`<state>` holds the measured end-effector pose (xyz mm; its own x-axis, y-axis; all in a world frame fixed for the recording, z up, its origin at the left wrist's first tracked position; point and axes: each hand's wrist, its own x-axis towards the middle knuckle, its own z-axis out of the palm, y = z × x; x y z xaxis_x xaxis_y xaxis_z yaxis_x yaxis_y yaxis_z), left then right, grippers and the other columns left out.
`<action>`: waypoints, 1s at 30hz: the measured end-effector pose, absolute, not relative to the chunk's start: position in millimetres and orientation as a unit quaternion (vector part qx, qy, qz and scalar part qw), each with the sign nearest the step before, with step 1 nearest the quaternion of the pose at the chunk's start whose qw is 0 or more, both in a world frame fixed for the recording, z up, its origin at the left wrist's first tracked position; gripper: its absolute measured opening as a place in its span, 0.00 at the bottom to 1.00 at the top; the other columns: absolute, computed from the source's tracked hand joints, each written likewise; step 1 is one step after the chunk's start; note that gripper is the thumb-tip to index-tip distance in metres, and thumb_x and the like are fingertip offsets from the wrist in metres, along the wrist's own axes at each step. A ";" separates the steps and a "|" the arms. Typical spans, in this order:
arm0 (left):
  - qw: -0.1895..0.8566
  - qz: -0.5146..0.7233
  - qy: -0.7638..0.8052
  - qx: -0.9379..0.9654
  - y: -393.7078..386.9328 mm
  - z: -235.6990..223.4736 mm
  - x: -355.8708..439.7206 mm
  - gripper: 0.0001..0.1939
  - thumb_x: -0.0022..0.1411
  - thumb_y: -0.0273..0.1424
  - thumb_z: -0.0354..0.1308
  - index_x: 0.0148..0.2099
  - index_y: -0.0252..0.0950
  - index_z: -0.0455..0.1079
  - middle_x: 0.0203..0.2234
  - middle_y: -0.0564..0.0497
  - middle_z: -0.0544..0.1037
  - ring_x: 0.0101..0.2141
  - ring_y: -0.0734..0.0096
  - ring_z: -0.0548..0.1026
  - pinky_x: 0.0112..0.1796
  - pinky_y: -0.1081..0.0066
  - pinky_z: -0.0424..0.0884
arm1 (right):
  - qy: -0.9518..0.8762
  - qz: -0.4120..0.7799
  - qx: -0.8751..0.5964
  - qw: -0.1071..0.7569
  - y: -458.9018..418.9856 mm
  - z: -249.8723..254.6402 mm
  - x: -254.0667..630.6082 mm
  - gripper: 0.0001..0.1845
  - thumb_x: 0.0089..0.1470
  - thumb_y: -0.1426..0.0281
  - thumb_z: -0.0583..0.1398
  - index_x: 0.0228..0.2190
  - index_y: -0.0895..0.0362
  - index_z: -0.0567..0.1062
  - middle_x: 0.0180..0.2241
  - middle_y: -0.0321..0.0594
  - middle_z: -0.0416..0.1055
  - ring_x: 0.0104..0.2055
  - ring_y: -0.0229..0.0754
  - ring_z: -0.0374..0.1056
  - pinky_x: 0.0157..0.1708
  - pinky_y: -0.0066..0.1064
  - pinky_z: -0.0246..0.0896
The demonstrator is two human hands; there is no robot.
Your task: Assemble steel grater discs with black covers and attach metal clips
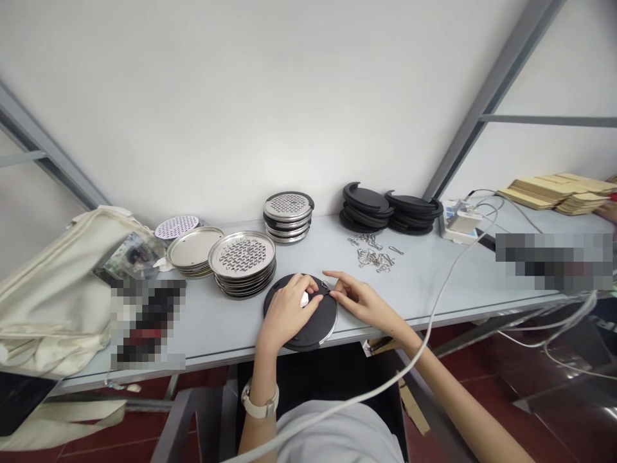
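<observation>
At the lower centre of the frame, a black round disc (315, 328) with a bright metal rim showing at its lower right is laid flat at the table's (212, 328) front edge. Its upper face is covered by the left hand (289, 305), whose fingers are bent; a small white piece (304, 299) is partly hidden beneath them, and whether it is gripped cannot be told. At the disc's upper right edge, a small metal clip (324, 285) is met by the left thumb and by the fingertips of the right hand (359, 299). The right index finger is held apart from the thumb; whether the clip is pinched cannot be made out. Loose clips (371, 257) are scattered right of centre, below stacked black holders (366, 209). Perforated metal discs (242, 257) are stacked left of centre.
</observation>
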<state>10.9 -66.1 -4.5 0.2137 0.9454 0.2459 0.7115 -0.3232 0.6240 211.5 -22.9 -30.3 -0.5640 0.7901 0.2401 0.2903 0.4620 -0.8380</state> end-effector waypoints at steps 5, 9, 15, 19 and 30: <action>0.194 0.303 0.548 0.755 -66.1 -4.5 10.8 0.03 0.62 0.33 0.54 0.39 0.41 0.66 0.36 0.55 0.72 0.39 0.70 0.71 0.42 0.70 0.65 | -0.794 0.397 -0.340 0.311 -22.6 -29.4 210.6 0.21 0.62 0.60 0.52 0.53 0.57 0.68 0.25 0.32 0.60 0.26 0.35 0.56 0.28 0.25 0.53; 0.194 0.307 0.546 0.755 -66.4 -4.0 10.8 0.03 0.62 0.33 0.54 0.39 0.41 0.66 0.36 0.55 0.72 0.39 0.71 0.72 0.42 0.70 0.66 | -0.790 0.398 -0.348 0.310 -21.9 -30.3 210.5 0.20 0.62 0.60 0.52 0.51 0.56 0.69 0.24 0.31 0.59 0.26 0.34 0.55 0.27 0.25 0.52; 0.199 0.306 0.542 0.757 -66.7 -2.7 11.4 0.03 0.62 0.33 0.54 0.39 0.40 0.67 0.36 0.54 0.72 0.39 0.70 0.72 0.42 0.70 0.66 | -0.790 0.400 -0.347 0.311 -20.9 -31.7 210.6 0.17 0.62 0.61 0.52 0.47 0.57 0.70 0.24 0.31 0.58 0.26 0.35 0.55 0.27 0.25 0.51; 0.202 0.307 0.542 0.755 -67.0 -2.7 12.0 0.03 0.62 0.33 0.54 0.39 0.41 0.66 0.36 0.55 0.72 0.39 0.71 0.72 0.42 0.70 0.65 | -0.792 0.394 -0.349 0.308 -21.4 -31.0 210.3 0.16 0.62 0.61 0.52 0.47 0.56 0.69 0.24 0.31 0.58 0.26 0.35 0.54 0.27 0.26 0.50; 0.199 0.310 0.543 0.755 -66.8 -4.3 11.3 0.03 0.62 0.33 0.55 0.39 0.41 0.66 0.36 0.55 0.72 0.38 0.71 0.71 0.42 0.70 0.65 | -0.807 0.358 -0.360 0.301 -22.5 -32.0 210.7 0.17 0.63 0.60 0.51 0.47 0.55 0.68 0.22 0.29 0.54 0.24 0.34 0.52 0.26 0.26 0.49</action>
<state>11.3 -66.8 -4.3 0.2194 0.9426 0.2519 0.6960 -0.3321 0.6366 210.7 -22.5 -32.0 -0.5591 0.7972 0.2277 0.3664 0.4839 -0.7947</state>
